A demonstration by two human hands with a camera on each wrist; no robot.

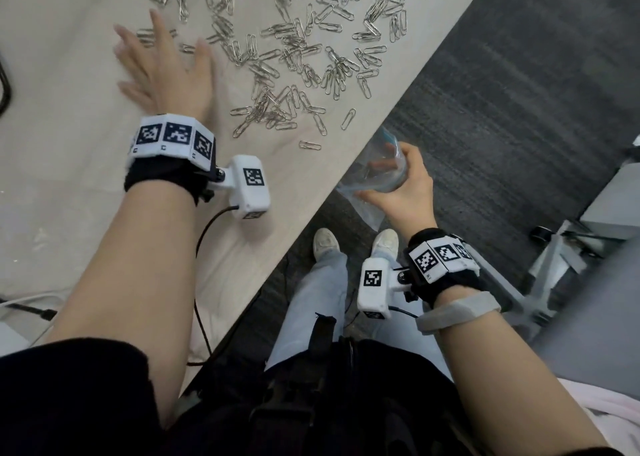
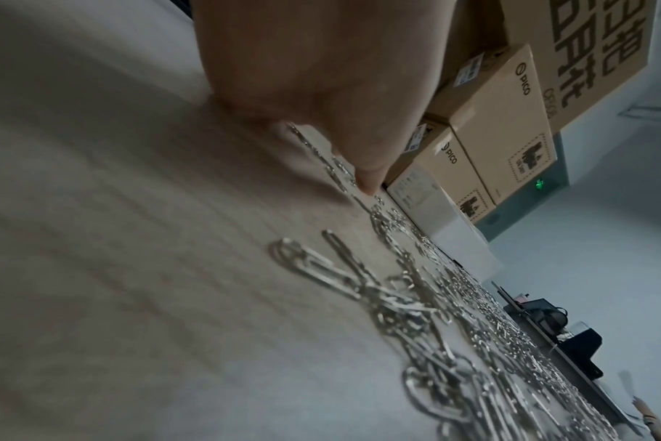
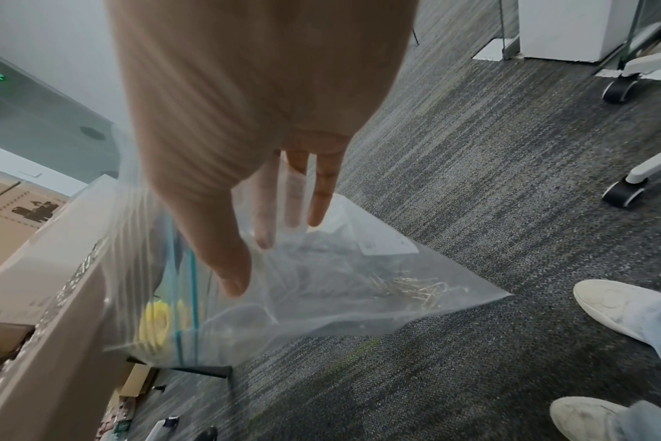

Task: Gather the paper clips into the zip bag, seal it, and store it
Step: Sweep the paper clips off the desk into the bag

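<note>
Many silver paper clips (image 1: 287, 57) lie scattered over the pale wooden table (image 1: 69, 196). My left hand (image 1: 162, 64) lies flat on the table at the left edge of the scatter, fingers spread and blurred, holding nothing. In the left wrist view a fingertip (image 2: 367, 179) touches the tabletop beside the clips (image 2: 397, 298). My right hand (image 1: 408, 185) grips the mouth of the clear zip bag (image 1: 377, 175) just below the table's edge. In the right wrist view the bag (image 3: 321, 298) hangs from that hand (image 3: 246, 119), with several clips (image 3: 408, 286) inside it.
The table edge runs diagonally, with dark grey carpet (image 1: 502, 109) beyond it. My white shoes (image 1: 325, 244) stand below the bag. Chair casters (image 3: 619, 89) are on the right. Cardboard boxes (image 2: 502, 119) are stacked past the table. A black cable (image 1: 207, 234) trails from the wrist camera.
</note>
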